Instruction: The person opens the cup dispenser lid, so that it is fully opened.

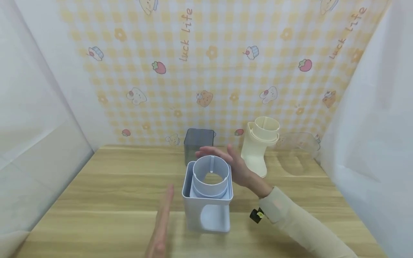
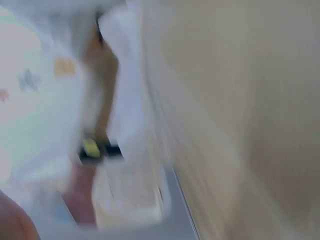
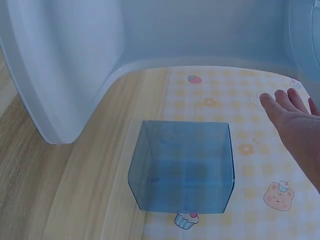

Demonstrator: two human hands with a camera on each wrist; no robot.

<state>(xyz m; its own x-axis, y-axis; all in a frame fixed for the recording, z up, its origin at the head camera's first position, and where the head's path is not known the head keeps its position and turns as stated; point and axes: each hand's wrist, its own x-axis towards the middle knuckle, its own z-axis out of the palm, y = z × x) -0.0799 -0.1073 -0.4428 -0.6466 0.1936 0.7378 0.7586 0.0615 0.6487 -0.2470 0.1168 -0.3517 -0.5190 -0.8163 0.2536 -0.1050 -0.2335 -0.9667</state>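
A light blue plastic housing [image 1: 193,215] with a round collar on top and a cut-out in its front stands upright mid-table in the head view. To its left is my left hand [image 1: 162,218], fingers extended and a gap between it and the housing. My right hand [image 1: 237,166] lies along the back right side of the housing, fingers straight; whether it touches the plastic I cannot tell. In the right wrist view the housing [image 3: 200,35] fills the top, with the right hand [image 3: 297,125] at the edge. The left wrist view is badly blurred.
Behind the housing stands a smoky translucent box [image 1: 199,139]. A cream plastic piece [image 1: 253,154] with a round collar stands at the back right, beside a clear curved cover [image 1: 298,143]. A patterned backdrop [image 1: 226,79] closes off the back; white sheets hang at both sides.
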